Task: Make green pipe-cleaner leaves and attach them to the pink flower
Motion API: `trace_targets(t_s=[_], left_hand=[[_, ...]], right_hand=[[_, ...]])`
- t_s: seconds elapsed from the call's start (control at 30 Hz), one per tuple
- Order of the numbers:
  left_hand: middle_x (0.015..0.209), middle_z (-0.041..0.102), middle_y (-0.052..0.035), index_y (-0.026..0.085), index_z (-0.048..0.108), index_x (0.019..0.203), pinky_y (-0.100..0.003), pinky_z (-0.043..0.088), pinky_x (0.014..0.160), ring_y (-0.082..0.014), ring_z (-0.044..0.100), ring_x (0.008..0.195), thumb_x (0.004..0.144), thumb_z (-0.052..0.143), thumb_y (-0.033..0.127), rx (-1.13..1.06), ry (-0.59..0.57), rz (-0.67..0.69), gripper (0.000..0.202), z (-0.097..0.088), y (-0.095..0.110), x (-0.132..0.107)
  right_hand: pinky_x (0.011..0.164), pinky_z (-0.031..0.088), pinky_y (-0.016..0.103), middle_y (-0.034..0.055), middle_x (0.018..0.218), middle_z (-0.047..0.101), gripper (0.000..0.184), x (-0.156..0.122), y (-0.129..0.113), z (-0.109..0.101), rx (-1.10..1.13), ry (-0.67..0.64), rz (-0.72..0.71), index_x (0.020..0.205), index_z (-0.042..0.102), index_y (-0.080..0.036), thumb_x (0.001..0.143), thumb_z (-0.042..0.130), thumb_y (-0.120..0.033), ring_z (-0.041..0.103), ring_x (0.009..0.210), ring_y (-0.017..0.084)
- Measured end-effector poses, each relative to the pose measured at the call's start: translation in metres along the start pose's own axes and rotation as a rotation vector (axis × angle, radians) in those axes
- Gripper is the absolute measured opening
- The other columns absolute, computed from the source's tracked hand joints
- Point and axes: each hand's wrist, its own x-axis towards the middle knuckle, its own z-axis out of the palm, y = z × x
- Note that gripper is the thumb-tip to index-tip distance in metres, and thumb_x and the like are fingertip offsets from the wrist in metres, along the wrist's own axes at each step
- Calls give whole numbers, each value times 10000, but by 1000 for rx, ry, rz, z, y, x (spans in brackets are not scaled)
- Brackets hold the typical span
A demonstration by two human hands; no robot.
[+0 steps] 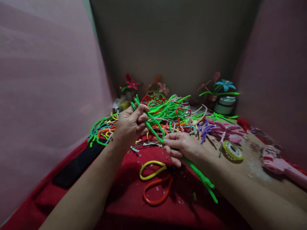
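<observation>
Hands (130,123) (184,143) pinched on green pipe-cleaners (201,176)

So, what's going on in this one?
A person's left hand grips fuzzy green strands with ends poking out above it, while the right hand holds them farther along. Beyond the hands lies a tangled pile of coloured strands. A yellow loop and a red loop rest on red cloth nearer the person.

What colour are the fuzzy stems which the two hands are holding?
Bright green; the stems show best in the head view.
</observation>
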Motion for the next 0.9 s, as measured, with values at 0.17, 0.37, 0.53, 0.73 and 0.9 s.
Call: trace_targets(t_s=[0.17,0.37,0.53,0.73,0.9], left_hand=[[481,335,88,160,569,767,-123,280,307,-5,286,299,784,580,274,-25,-8,12,116,-2,2,-1],[485,336,83,165,573,760,-124,278,321,-4,266,312,792,569,280,-17,-39,47,119,-4,2,-1],[498,324,80,162,568,766,-121,274,327,-3,261,326,805,551,265,-15,-61,67,112,-7,5,-1],[493,315,87,162,560,775,-122,278,313,1,255,315,799,561,274,5,-44,65,114,-8,11,-4],[478,352,82,171,537,738,-119,263,305,-8,297,307,794,563,297,41,41,75,140,-1,10,-5]], right_hand=[[267,341,104,-40,527,545,78,-1,-6,1,162,27,-73,751,518,-139,760,594,-153,225,295,-6],[262,329,93,-38,519,539,81,-3,-9,5,230,-21,-55,730,500,-142,766,569,-119,183,298,-10],[262,350,105,-39,523,549,94,-3,-8,5,182,10,-34,762,505,-134,742,596,-129,210,295,-9],[248,369,135,-50,474,546,137,-2,-6,7,115,17,-24,747,506,-137,704,634,-159,266,269,6],[247,381,151,-59,474,543,175,-3,1,10,9,-13,3,714,504,-136,701,646,-237,312,250,11]])
